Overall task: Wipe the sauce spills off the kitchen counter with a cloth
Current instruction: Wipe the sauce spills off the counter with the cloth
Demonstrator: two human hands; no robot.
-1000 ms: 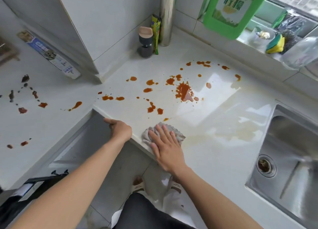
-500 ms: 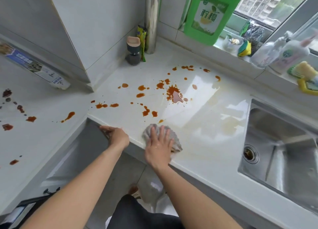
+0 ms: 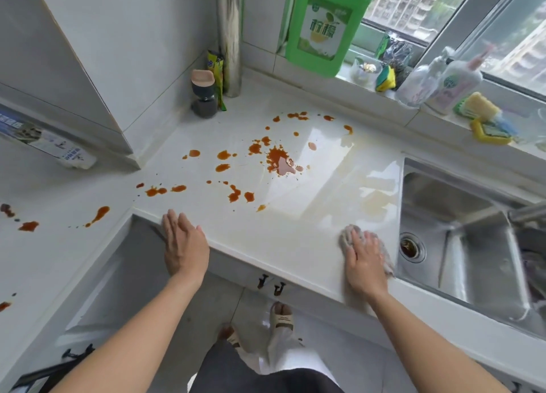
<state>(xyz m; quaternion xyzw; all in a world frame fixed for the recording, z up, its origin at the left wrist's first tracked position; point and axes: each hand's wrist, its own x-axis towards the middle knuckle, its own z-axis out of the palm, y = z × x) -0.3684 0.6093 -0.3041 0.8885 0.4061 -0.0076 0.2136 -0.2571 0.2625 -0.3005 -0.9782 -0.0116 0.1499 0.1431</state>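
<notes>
A grey cloth [image 3: 348, 236] is pressed flat against the white counter [image 3: 274, 239] under the right hand [image 3: 365, 262], fingers straight and spread, nothing clenched. The cloth lies at the counter's front edge, just beside the steel sink [image 3: 461, 244]. The left hand [image 3: 184, 246] is laid flat on the counter's inner corner, fingers extended, nothing grasped. Orange-brown sauce spills [image 3: 276, 159] are scattered behind both hands, untouched by the cloth. A green detergent jug [image 3: 322, 26] on the windowsill bears Chinese characters; its top is cut off. The label of a packet [image 3: 50, 139] at left is too blurred to be read.
</notes>
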